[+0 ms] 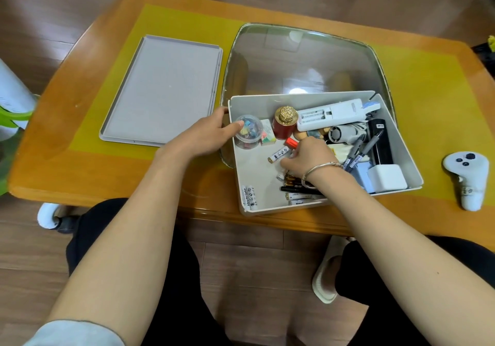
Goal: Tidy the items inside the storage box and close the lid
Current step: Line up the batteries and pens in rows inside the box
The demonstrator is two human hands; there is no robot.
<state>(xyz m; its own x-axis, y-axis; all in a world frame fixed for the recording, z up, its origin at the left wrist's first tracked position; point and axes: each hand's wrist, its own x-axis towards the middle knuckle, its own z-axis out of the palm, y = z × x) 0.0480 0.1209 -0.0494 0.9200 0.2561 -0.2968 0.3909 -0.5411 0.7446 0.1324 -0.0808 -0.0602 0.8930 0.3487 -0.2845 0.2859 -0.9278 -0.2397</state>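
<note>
A low wooden table (80, 99) with rounded corners and a glossy orange-brown finish fills the middle of the view. A yellow-green mat (428, 99) covers most of its top, leaving a wood border on every side. A clear, rounded glass sheet (302, 59) lies on the mat and catches bright reflections of overhead light. The floor (40, 24) is dark brown wood plank, running under and around the table. At the left edge stands a white object (12, 99) with a green band, only partly in view. A pale slipper (325, 273) rests on the floor below the table's near edge.
</note>
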